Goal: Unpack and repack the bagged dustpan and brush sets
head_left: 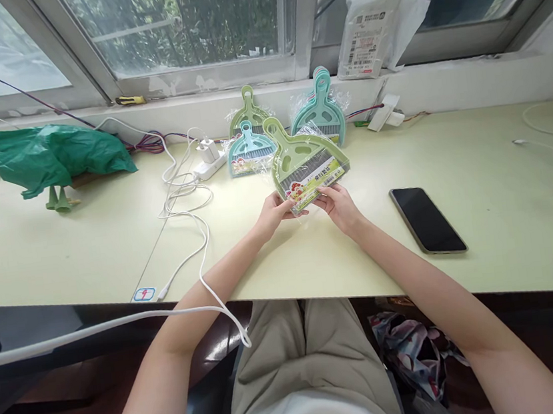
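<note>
A green mini dustpan and brush set [308,156], in clear wrap with a printed label, is held tilted above the table. My left hand [277,213] pinches its lower left corner, and my right hand [337,205] grips its lower edge near the label's middle. Behind it stand a small blue dustpan set [249,148], another green dustpan set [248,111] and a stack of blue dustpan sets [319,107], all leaning toward the wall under the window. The fingertips behind the held set are partly hidden.
A black phone [428,220] lies at the right. White cables [186,191] run from a power strip [209,165] across the left side and over my left arm. A green plastic bag [53,154] sits far left. On the sill are a yellow cutter [130,100] and a wrapped package [373,30].
</note>
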Available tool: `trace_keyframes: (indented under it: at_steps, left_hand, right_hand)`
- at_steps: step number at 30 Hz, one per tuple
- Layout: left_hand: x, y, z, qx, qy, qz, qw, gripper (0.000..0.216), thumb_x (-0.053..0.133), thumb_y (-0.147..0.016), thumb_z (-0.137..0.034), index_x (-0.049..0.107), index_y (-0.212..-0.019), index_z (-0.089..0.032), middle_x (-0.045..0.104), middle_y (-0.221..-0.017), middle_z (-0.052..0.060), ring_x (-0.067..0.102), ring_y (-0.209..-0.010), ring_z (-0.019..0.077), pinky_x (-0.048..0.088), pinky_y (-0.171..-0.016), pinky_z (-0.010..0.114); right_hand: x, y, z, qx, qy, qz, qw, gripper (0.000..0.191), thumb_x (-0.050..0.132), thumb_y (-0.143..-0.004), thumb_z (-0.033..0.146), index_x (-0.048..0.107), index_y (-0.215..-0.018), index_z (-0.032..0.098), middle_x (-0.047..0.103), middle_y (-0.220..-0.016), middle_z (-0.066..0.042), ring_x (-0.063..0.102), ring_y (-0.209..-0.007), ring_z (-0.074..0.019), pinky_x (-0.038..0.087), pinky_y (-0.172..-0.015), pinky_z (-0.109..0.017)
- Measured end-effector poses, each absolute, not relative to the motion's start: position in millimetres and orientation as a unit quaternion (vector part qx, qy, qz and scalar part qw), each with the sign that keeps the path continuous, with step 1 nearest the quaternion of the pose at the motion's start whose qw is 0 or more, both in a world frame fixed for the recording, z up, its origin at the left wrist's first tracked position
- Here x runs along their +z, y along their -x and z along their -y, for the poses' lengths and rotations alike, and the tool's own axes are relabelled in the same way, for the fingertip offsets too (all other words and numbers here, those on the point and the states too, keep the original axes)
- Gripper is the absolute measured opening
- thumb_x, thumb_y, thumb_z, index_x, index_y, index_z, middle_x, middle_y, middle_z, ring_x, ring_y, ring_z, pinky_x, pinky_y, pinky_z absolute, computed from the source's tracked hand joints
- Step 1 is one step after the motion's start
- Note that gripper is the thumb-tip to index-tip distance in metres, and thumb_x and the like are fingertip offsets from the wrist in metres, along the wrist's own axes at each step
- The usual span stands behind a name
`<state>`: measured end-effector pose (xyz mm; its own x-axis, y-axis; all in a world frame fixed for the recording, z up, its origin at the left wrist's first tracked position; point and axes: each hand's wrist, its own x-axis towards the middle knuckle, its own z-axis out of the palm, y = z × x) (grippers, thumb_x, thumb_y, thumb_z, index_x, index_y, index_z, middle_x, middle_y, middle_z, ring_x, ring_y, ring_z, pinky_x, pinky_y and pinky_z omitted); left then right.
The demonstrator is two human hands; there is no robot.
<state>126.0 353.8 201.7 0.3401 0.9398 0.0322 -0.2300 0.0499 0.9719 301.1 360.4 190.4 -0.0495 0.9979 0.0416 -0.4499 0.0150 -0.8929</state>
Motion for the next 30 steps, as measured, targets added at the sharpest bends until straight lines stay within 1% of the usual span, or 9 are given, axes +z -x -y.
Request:
trace_keyframes:
  at_steps: [8,12,15,18,20,22,24,27,30]
  left_hand:
    - [198,-125,-358,0.467,-0.499,-0.346,0.643,0.031,0.064,-0.073,-0.020,0.058,-0.102,-0.009,0.071,-0.104,0.012,0.072,-0.076,0.0207,0.059,-0.080,0.039]
    - [197,-122,-362,0.470,-0.472,-0.367,0.650,0.026,0.061,-0.072,-0.017,0.058,-0.096,-0.010,0.072,-0.096,0.010,0.071,-0.071,0.0195,0.059,-0.080,0.042]
    - [199,-121,-364,0.472,-0.454,-0.374,0.656,0.026,0.060,-0.070,-0.014,0.059,-0.096,-0.010,0.071,-0.098,0.010,0.071,-0.076,0.0193,0.059,-0.080,0.042]
    - [202,-120,-364,0.472,-0.440,-0.385,0.660,0.029,0.058,-0.069,-0.012,0.058,-0.097,-0.009,0.071,-0.100,0.011,0.071,-0.079,0.0195,0.059,-0.081,0.043]
    - [205,-119,-364,0.468,-0.437,-0.394,0.659,0.029,0.058,-0.068,-0.011,0.057,-0.097,-0.009,0.071,-0.098,0.011,0.071,-0.077,0.0195,0.059,-0.081,0.042]
    - [207,-116,-365,0.471,-0.436,-0.407,0.650,0.027,0.058,-0.069,-0.011,0.056,-0.096,-0.010,0.071,-0.097,0.010,0.071,-0.075,0.0191,0.059,-0.080,0.041]
    - [208,-113,-368,0.477,-0.428,-0.421,0.642,0.024,0.058,-0.069,-0.010,0.054,-0.093,-0.011,0.071,-0.095,0.010,0.071,-0.072,0.0189,0.058,-0.079,0.040]
    - [208,-108,-373,0.486,-0.394,-0.439,0.645,0.021,0.057,-0.069,-0.009,0.051,-0.090,-0.012,0.070,-0.087,0.008,0.071,-0.068,0.0184,0.058,-0.077,0.038]
    - [207,-102,-377,0.501,-0.355,-0.434,0.660,0.019,0.055,-0.068,-0.008,0.052,-0.087,-0.013,0.068,-0.077,0.004,0.070,-0.070,0.0166,0.058,-0.078,0.034]
  right_hand:
    - [194,-305,-363,0.625,0.378,0.395,0.558,0.009,0.060,-0.081,0.017,0.064,-0.088,0.019,0.074,-0.095,-0.001,0.071,-0.084,-0.0138,0.058,-0.085,-0.027]
    - [200,-311,-363,0.631,0.417,0.414,0.506,0.015,0.053,-0.088,0.024,0.065,-0.093,0.017,0.074,-0.092,-0.005,0.071,-0.078,-0.0146,0.059,-0.065,-0.023]
    - [204,-314,-363,0.618,0.458,0.443,0.461,0.023,0.049,-0.091,0.033,0.063,-0.098,0.016,0.074,-0.086,-0.007,0.068,-0.061,-0.0134,0.048,-0.044,-0.019]
    - [205,-316,-364,0.579,0.516,0.475,0.415,0.025,0.050,-0.090,0.038,0.062,-0.094,0.016,0.070,-0.069,-0.005,0.057,-0.041,-0.0100,0.032,-0.033,-0.018]
    - [204,-317,-364,0.532,0.548,0.516,0.388,0.030,0.049,-0.090,0.042,0.063,-0.090,0.016,0.065,-0.058,-0.002,0.050,-0.036,-0.0089,0.028,-0.033,-0.019]
    - [201,-320,-365,0.459,0.576,0.575,0.356,0.036,0.044,-0.091,0.045,0.066,-0.087,0.017,0.061,-0.053,0.000,0.046,-0.035,-0.0093,0.033,-0.037,-0.021]
    - [199,-324,-364,0.345,0.617,0.636,0.309,0.034,0.042,-0.092,0.042,0.068,-0.089,0.020,0.061,-0.054,0.000,0.052,-0.043,-0.0123,0.041,-0.048,-0.023]
    - [199,-328,-363,0.151,0.679,0.681,0.228,0.029,0.042,-0.092,0.032,0.069,-0.098,0.026,0.067,-0.065,-0.003,0.062,-0.070,-0.0196,0.044,-0.065,-0.028]
    - [198,-330,-362,0.031,0.690,0.697,0.192,0.034,0.038,-0.091,0.022,0.065,-0.110,0.028,0.070,-0.087,-0.007,0.062,-0.083,-0.0228,0.045,-0.070,-0.032]
